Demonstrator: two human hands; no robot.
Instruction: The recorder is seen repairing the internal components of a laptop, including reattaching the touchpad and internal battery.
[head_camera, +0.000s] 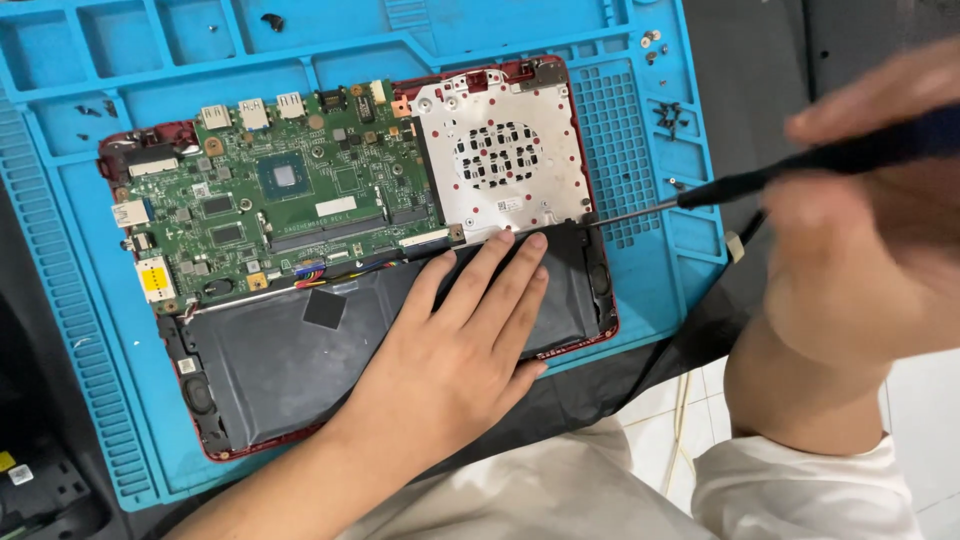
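Left hand (455, 345) flat, open on the battery (290, 360); right hand (860, 240) gripping a screwdriver (700, 195), tip at the drive bracket (500, 150) edge — needs seating squarely, I'd say.

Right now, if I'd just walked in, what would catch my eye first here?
Probably the opened red laptop on the bright blue work mat, with its green circuit board at upper left and the flat dark battery below. The left hand lies flat on that battery. The right hand, close and blurred, holds a thin screwdriver whose tip meets the silver metal plate.
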